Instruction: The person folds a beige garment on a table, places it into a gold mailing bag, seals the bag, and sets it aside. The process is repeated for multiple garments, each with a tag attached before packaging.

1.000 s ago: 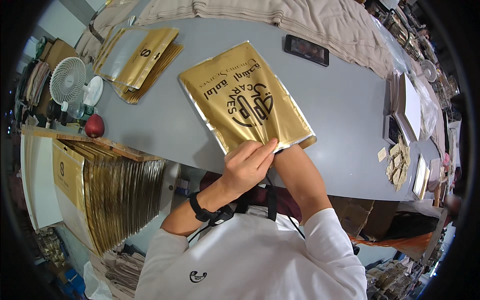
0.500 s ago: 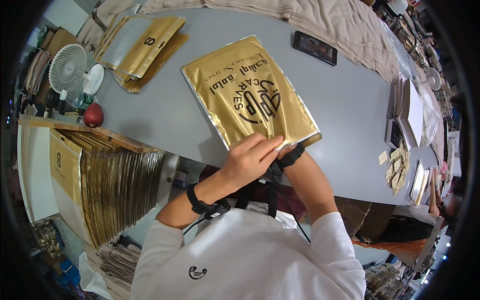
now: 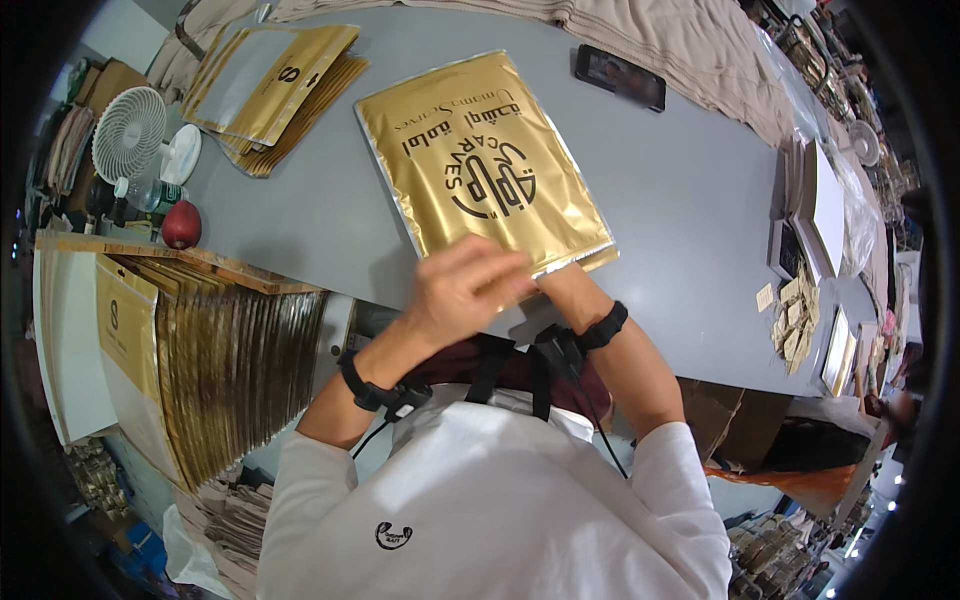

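Note:
A gold plastic packaging bag (image 3: 485,165) with dark print and a silvery edge lies slanted on the grey table in front of me. My left hand (image 3: 470,285), blurred by motion, is over the bag's near left corner, fingers stretched toward the right and nothing visible in them. The back of my right hand (image 3: 563,285) shows at the bag's near edge. Its fingers disappear at that edge, and I cannot tell whether they are inside the bag or under it. Black bands with small devices sit on both wrists.
Gold bags (image 3: 290,85) are stacked at the far left, near a white fan (image 3: 130,135) and a red round object (image 3: 182,225). More bags (image 3: 230,370) stand packed below. A phone (image 3: 620,78) lies by beige cloth (image 3: 680,50). Paper tags (image 3: 795,320) are at right.
My left hand has come off the bag's near edge and moved left. The right hand has slipped further past the edge, its wrist band lower now. The bag has shifted slightly left and away.

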The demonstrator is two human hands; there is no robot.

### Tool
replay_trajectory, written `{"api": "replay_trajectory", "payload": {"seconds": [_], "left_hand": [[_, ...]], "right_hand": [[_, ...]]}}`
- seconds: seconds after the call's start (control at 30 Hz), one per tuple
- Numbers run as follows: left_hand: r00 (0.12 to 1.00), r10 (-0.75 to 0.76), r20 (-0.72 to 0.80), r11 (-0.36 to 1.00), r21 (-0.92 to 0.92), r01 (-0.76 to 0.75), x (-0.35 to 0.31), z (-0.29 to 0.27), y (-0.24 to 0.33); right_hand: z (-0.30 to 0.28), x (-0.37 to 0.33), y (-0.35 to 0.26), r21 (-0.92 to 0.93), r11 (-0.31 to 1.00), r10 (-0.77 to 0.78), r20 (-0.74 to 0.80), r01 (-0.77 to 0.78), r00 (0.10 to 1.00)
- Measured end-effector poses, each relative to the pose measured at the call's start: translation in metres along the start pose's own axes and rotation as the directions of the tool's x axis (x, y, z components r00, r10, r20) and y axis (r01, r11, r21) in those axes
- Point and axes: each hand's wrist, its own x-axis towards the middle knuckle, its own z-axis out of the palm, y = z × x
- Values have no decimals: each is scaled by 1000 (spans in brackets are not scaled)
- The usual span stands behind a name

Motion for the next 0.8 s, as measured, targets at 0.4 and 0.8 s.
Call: {"api": "replay_trajectory", "payload": {"seconds": [0.4, 0.8], "left_hand": [[952, -252, 172, 791, 603, 101, -4, -28, -77], [947, -267, 179, 782, 615, 104, -5, -29, -76]], "right_hand": [[-19, -36, -19, -352, 936, 54, 221, 28, 974], [-32, -43, -12, -320, 943, -71, 66, 88, 995]]}}
